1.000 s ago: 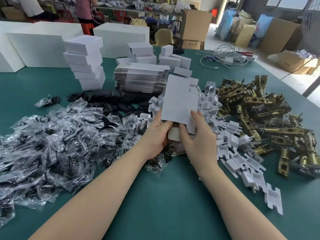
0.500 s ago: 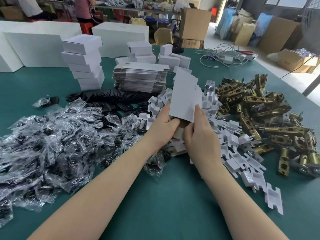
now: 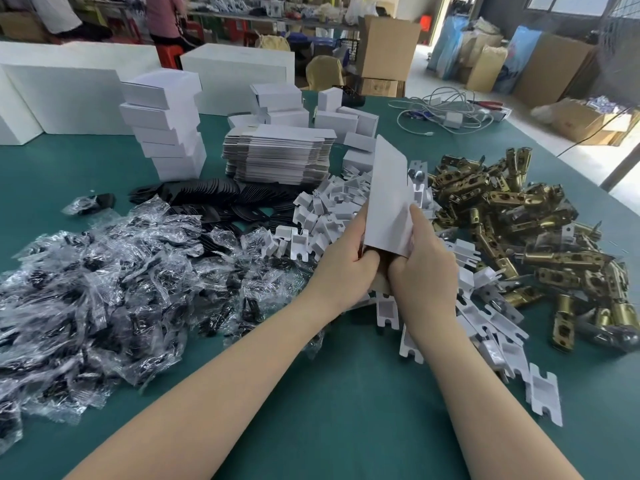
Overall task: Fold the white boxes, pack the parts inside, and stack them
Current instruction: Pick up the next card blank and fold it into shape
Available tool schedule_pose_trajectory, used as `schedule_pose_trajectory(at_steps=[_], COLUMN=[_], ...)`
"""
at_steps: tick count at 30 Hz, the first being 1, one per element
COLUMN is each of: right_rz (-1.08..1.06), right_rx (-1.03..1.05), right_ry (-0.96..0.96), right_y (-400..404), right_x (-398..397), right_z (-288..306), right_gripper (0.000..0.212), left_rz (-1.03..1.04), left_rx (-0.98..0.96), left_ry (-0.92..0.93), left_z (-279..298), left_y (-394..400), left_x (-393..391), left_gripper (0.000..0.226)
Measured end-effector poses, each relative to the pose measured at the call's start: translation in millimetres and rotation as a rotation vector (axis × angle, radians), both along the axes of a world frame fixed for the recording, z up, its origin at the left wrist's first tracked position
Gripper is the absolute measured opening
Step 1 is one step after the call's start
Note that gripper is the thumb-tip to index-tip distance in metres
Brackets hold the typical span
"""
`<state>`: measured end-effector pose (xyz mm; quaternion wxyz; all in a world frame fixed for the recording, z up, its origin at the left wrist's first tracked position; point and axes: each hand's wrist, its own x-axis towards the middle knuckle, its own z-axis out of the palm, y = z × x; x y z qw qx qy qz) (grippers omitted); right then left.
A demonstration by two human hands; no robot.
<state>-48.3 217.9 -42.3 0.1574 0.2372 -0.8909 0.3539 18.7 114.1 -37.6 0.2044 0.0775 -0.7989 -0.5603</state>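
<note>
While both hands are gripping the box blank (image 3: pixel 388 199) upright, just in front of the flat stack (image 3: pixel 277 157), folding is underway: left hand (image 3: pixel 341 268) is pinching the left edge, right hand (image 3: pixel 420 261) is holding the right side. Next likely needs squaring it open, tucking bottom flaps.

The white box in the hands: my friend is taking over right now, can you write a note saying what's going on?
Left hand and right hand: both grip the bottom end of one white box blank, upright, still being folded.
Flat blanks are piled behind; white inserts lie under the hands; brass latches to the right; bagged parts to the left.
Done: a stack of closed boxes at back left.
Left: finish folding, pack, stack.
</note>
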Motion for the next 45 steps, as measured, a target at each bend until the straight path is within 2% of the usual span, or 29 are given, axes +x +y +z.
schedule_pose_trajectory(at_steps=[3, 5, 9, 18, 22, 25, 27, 30, 32, 33, 35, 36, 39, 41, 43, 45], right_rz=[0.009, 0.019, 0.038, 0.098, 0.137, 0.103, 0.087, 0.120, 0.149, 0.163, 0.197, 0.218, 0.347, 0.514, 0.634, 0.619], right_rx=[-0.048, -0.114, -0.227, -0.567, -0.653, -0.667, -0.627, -0.556, -0.549, -0.550, -0.530, -0.514, -0.503, -0.586, -0.666, -0.702], right_ry=[0.021, 0.041, 0.035, -0.138, -0.217, -0.221, -0.187, -0.142, -0.138, -0.145, -0.163, -0.182, -0.320, -0.473, -0.651, -0.766], right_y=[-6, -12, -17, -16, -14, -9, -7, -9, -10, -10, -8, -7, -8, -7, -8, -14], right_x=[3, 6, 11, 16, 19, 12, 11, 16, 18, 17, 15, 14, 14, 13, 11, 9], right_z=[-2, -2, -3, -5, -4, -8, -9, -12, -13, -13, -12, -12, -10, -6, -2, 6], right_gripper=[0.061, 0.060, 0.065, 0.064, 0.065, 0.069, 0.074, 0.080, 0.080, 0.080, 0.080, 0.079, 0.078, 0.071, 0.062, 0.057], left_rz=[0.066, 0.133, 0.192, 0.239, 0.164, -0.045, -0.133, -0.122, -0.084, -0.076, -0.047, -0.050, -0.038, 0.000, 0.031, 0.065], left_rx=[0.042, 0.053, -0.033, -0.139, -0.234, -0.270, -0.186, 0.046, 0.113, 0.108, 0.093, 0.116, 0.300, 0.494, 0.642, 0.697], left_ry=[0.052, 0.089, 0.138, 0.040, -0.035, -0.062, -0.067, -0.077, -0.090, -0.100, -0.097, -0.094, -0.061, -0.060, -0.032, -0.012], left_z=[1, -2, -5, -12, -8, 5, 13, 23, 25, 25, 23, 20, 12, 6, 1, -3], left_y=[5, 7, 5, -2, -7, -14, -18, -23, -26, -29, -35, -38, -49, -56, -64, -70], left_x=[0, 2, 6, 2, 1, -1, -1, -1, 2, 3, 3, 4, 2, -1, -2, -2], left_gripper=[0.064, 0.069, 0.080, 0.072, 0.077, 0.090, 0.085, 0.073, 0.052, 0.053, 0.074, 0.075, 0.057, 0.039, 0.033, 0.031])
